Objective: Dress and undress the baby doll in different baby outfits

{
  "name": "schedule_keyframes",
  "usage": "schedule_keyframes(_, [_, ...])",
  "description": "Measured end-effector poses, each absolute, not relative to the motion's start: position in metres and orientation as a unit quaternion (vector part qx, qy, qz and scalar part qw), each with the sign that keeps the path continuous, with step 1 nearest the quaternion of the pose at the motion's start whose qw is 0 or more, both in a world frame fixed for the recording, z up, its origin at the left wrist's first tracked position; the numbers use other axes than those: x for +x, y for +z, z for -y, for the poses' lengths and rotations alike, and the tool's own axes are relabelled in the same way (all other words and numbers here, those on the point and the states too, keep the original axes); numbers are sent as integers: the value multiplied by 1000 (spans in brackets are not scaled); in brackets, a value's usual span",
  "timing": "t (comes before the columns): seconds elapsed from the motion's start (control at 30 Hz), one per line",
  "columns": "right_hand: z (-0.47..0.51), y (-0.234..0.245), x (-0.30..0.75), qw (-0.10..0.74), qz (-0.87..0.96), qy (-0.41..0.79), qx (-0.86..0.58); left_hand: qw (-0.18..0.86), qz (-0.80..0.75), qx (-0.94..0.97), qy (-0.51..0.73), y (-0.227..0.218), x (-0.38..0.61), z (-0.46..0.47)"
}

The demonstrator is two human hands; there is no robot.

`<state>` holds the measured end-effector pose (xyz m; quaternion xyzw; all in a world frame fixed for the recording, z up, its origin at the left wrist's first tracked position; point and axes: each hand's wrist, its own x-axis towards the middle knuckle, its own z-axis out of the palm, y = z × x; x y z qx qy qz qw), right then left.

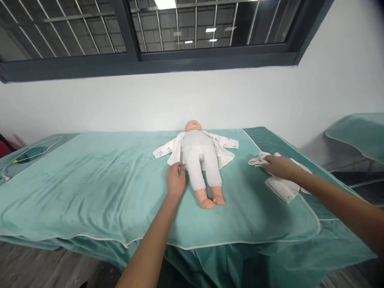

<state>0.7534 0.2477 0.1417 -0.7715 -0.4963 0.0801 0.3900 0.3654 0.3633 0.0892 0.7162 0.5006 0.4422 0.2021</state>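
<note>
A baby doll (pixel 198 148) lies on its back, its feet toward me, with a white body and bare pinkish feet. Spread open beneath it is a white baby shirt (pixel 227 157) with patterned sleeves, both stretched out sideways. My left hand (pixel 175 180) is at the shirt's lower left edge beside the doll's leg, fingers curled; whether cloth is pinched in them is hidden. Off to the right, my right hand (pixel 279 166) is closed on a crumpled white patterned baby garment (pixel 282 189), part of which rests on the blanket.
A mint-green blanket (pixel 90 180) with white edging covers the bed. At the left end lie a thin pale cord (pixel 45 142) and a dark item. Behind stands a white wall (pixel 120 104) under a barred window. Another green-covered surface (pixel 360 134) is at far right.
</note>
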Motion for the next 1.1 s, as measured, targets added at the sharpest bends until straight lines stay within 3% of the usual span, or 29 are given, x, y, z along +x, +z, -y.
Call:
schedule_keyframes(0.07, [-251, 163, 724, 310, 528, 174, -772, 240, -481, 714, 448, 100, 368, -349])
schedule_keyframes(0.1, [-251, 176, 706, 323, 524, 209, -760, 263, -470, 712, 451, 109, 371, -341])
schedule_keyframes(0.27, [-252, 233, 609, 524, 442, 375, -624, 384, -308, 758, 428, 184, 388, -295])
schedule_keyframes(0.37, [-251, 259, 568, 593, 415, 409, -556, 350, -220, 811, 414, 223, 392, -280])
schedule_keyframes(0.5, [-247, 282, 540, 591, 491, 390, -507, 225, -219, 842, 440, 245, 381, -284])
schedule_keyframes(0.67, [-246, 293, 528, 542, 583, 368, -480, 182, -281, 839, 430, 259, 360, -292])
schedule_keyframes(0.93, [-242, 300, 525, 494, 707, 235, -448, 352, -335, 713, 506, 281, 355, -284])
schedule_keyframes(1.1, [-242, 309, 528, 475, 712, 226, -466, 453, -326, 688, 464, 299, 354, -279])
